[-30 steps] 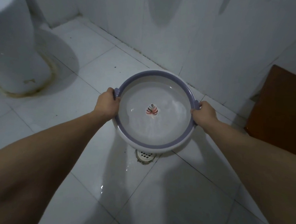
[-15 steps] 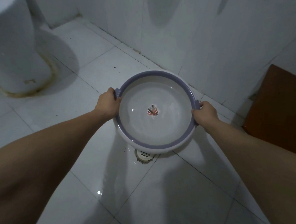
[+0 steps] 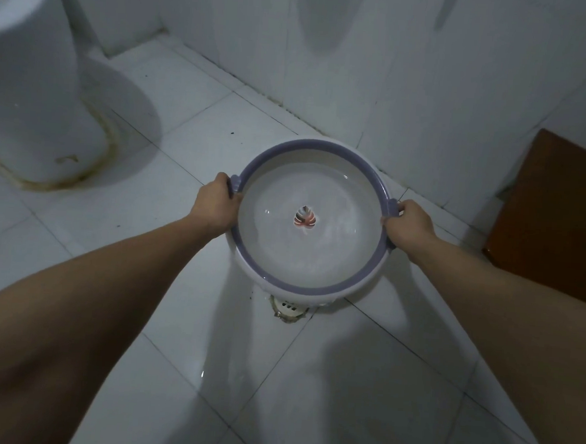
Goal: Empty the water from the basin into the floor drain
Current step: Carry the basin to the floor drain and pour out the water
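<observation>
While I held the basin [image 3: 308,253] level by its side tabs, left hand [image 3: 215,201] and right hand [image 3: 408,225] clamped there, the floor drain [image 3: 289,307] lay just beneath its near rim.

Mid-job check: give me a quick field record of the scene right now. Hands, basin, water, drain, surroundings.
left hand: gripping the basin's left rim handle
right hand: gripping the right rim handle
basin: round, white with purple rim band, leaf mark at centre, held above the floor
water: shallow layer in the basin
floor drain: on the tiled floor, partly hidden under the basin's near edge
floor: white tiles, wet sheen near the drain
toilet: far left
wooden panel: right, by the wall
</observation>
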